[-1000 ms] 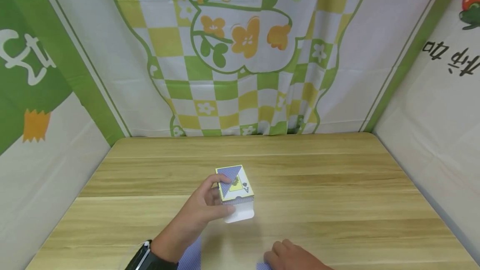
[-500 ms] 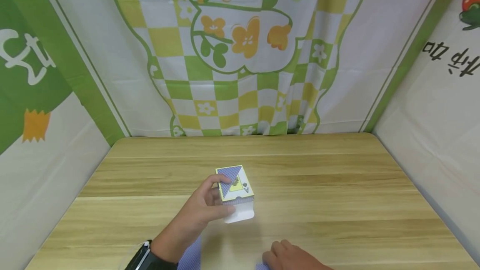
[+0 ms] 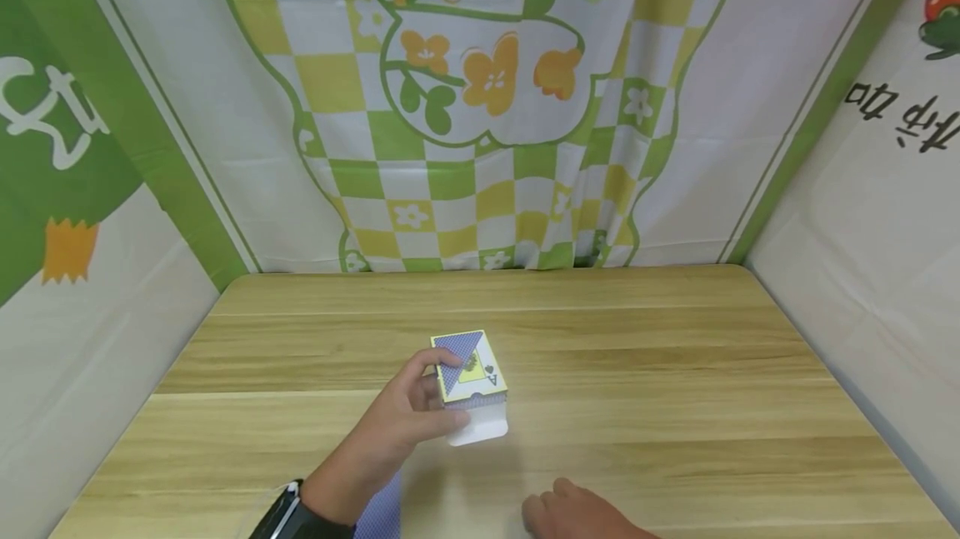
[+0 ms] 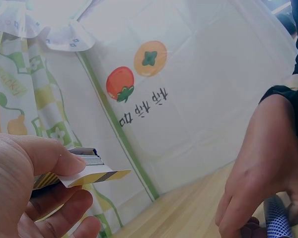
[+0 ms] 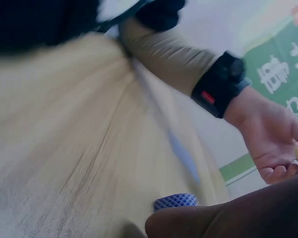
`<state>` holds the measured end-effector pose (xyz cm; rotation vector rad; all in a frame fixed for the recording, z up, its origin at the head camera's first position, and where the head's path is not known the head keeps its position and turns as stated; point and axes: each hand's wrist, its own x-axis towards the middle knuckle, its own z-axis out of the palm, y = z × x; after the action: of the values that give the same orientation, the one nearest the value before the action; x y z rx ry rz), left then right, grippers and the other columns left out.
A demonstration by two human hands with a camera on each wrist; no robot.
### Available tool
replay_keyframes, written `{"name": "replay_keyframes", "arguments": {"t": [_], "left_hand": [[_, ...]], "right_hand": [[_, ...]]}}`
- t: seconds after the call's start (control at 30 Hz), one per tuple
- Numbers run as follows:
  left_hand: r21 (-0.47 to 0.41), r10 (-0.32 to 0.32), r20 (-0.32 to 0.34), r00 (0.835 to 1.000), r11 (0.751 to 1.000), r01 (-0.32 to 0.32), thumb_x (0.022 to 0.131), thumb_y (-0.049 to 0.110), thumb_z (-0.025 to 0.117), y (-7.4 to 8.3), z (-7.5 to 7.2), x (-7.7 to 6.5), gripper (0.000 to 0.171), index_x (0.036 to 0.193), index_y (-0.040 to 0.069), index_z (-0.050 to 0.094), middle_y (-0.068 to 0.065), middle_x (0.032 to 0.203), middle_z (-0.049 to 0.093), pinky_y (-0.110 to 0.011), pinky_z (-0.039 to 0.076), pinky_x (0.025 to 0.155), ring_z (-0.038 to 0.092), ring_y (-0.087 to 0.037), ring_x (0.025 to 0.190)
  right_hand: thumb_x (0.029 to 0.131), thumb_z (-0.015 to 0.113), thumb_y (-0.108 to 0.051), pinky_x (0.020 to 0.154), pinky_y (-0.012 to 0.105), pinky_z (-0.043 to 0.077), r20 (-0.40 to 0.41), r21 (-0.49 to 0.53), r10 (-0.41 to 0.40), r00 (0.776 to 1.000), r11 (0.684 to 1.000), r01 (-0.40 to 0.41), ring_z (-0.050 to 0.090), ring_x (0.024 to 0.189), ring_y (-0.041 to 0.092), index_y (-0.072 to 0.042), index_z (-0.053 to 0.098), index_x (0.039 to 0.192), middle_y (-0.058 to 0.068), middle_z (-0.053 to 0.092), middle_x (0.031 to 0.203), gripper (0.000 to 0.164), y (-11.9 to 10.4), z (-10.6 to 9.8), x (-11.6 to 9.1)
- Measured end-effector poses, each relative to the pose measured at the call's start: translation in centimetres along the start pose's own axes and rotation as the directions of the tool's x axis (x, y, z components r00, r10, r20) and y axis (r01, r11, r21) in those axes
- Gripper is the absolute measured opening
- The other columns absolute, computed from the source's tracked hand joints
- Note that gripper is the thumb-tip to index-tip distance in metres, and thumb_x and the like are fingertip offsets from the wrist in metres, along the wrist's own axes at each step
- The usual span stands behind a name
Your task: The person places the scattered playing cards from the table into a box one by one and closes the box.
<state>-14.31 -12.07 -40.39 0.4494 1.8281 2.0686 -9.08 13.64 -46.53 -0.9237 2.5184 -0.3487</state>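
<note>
My left hand (image 3: pixel 405 406) grips a playing-card box (image 3: pixel 470 371) above the table, thumb near its opening and a finger over the ace design. The box's white flap (image 3: pixel 482 424) hangs open towards me; the left wrist view shows the edges of a stack of cards (image 4: pixel 93 159) inside. Low in the head view, my right hand (image 3: pixel 585 514) has its fingers curled. A blue-patterned playing card (image 4: pixel 277 218), bent into a curve, is pinched between its thumb and fingers in the left wrist view. That card (image 5: pixel 175 201) also shows at a fingertip in the right wrist view.
Another blue-patterned piece (image 3: pixel 380 514) lies on the wooden table (image 3: pixel 637 356) beside my left wrist, partly cut off by the frame. Printed cloth (image 3: pixel 487 214) hangs behind the table and along both sides.
My right hand has shifted slightly left and down, and the blue card edge at its fingertips has dropped out of the head view. The left hand and box stay still.
</note>
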Motion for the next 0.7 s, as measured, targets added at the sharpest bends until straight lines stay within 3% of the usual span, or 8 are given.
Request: {"name": "replay_keyframes", "arguments": {"t": [0.1, 0.23, 0.37, 0.5, 0.57, 0.63, 0.7], "left_hand": [[0.003, -0.002, -0.006, 1.0, 1.0, 0.002, 0.087, 0.002, 0.071, 0.0, -0.1, 0.0, 0.057, 0.134, 0.007, 0.039, -0.013, 0.117, 0.065, -0.033, 0.056, 0.082, 0.067, -0.024, 0.102], [0.003, -0.004, -0.009, 1.0, 1.0, 0.004, 0.087, 0.001, 0.071, 0.0, -0.1, 0.0, 0.057, 0.133, 0.008, 0.039, -0.013, 0.117, 0.065, -0.033, 0.056, 0.081, 0.067, -0.024, 0.101], [0.009, 0.008, -0.005, 1.0, 1.0, -0.008, 0.087, 0.001, 0.071, 0.0, -0.1, 0.0, 0.056, 0.132, 0.007, 0.039, -0.013, 0.115, 0.065, -0.033, 0.056, 0.082, 0.068, -0.023, 0.1], [0.013, 0.018, 0.001, 1.0, 1.0, -0.018, 0.087, 0.001, 0.07, 0.0, -0.1, -0.1, 0.055, 0.132, 0.008, 0.04, -0.013, 0.115, 0.065, -0.034, 0.056, 0.082, 0.068, -0.023, 0.1], [0.012, 0.02, 0.001, 1.0, 1.0, -0.02, 0.087, 0.0, 0.07, 0.0, 0.0, -0.1, 0.055, 0.132, 0.008, 0.04, -0.013, 0.115, 0.065, -0.034, 0.056, 0.082, 0.068, -0.023, 0.1], [0.012, 0.021, 0.001, 1.0, 1.0, -0.021, 0.087, 0.0, 0.07, -0.1, 0.0, -0.1, 0.055, 0.131, 0.008, 0.04, -0.013, 0.115, 0.065, -0.034, 0.056, 0.083, 0.068, -0.023, 0.101], [0.011, 0.024, 0.001, 1.0, 1.0, -0.024, 0.086, -0.001, 0.07, -0.1, 0.0, -0.1, 0.054, 0.131, 0.007, 0.04, -0.013, 0.115, 0.065, -0.034, 0.056, 0.083, 0.068, -0.023, 0.101]], "right_hand": [[0.092, 0.064, -0.053, 0.065, 0.022, 0.041, -0.012, 0.016, 0.028, 1.0, 0.999, -0.027, 0.042, 0.07, 0.003, -0.02, 0.061, 0.09, -0.013, 0.046, 0.073, 0.034, 0.0, 0.2, 0.3], [0.088, 0.071, -0.047, 0.063, 0.021, 0.039, -0.043, -0.007, -0.022, 0.999, 1.0, 0.021, 0.041, 0.07, 0.003, -0.017, 0.06, 0.089, -0.011, 0.044, 0.075, 0.032, 0.5, -0.1, 0.4], [0.083, 0.076, -0.044, 0.063, 0.02, 0.04, -0.069, 0.067, -0.035, 0.997, 0.997, 0.04, 0.043, 0.071, 0.002, -0.02, 0.056, 0.095, -0.013, 0.046, 0.08, 0.033, 1.0, -1.4, -0.5], [0.076, 0.082, -0.054, 0.058, 0.023, 0.044, -0.111, 0.29, 0.047, 0.993, 0.957, -0.013, 0.052, 0.067, 0.002, -0.029, 0.053, 0.099, -0.015, 0.055, 0.08, 0.044, 0.9, -2.4, -1.7], [0.071, 0.084, -0.059, 0.054, 0.024, 0.045, -0.114, 0.346, 0.094, 0.989, 0.937, -0.049, 0.054, 0.063, 0.003, -0.031, 0.051, 0.099, -0.015, 0.058, 0.077, 0.051, 0.9, -2.5, -1.9], [0.068, 0.086, -0.06, 0.053, 0.025, 0.044, -0.108, 0.343, 0.122, 0.987, 0.936, -0.078, 0.054, 0.061, 0.003, -0.032, 0.049, 0.102, -0.015, 0.058, 0.075, 0.057, 1.1, -2.6, -1.7], [0.07, 0.087, -0.048, 0.057, 0.026, 0.045, -0.103, 0.309, 0.149, 0.983, 0.945, -0.111, 0.054, 0.064, 0.004, -0.031, 0.048, 0.106, -0.014, 0.058, 0.077, 0.056, 1.7, -2.9, -1.3]]}}
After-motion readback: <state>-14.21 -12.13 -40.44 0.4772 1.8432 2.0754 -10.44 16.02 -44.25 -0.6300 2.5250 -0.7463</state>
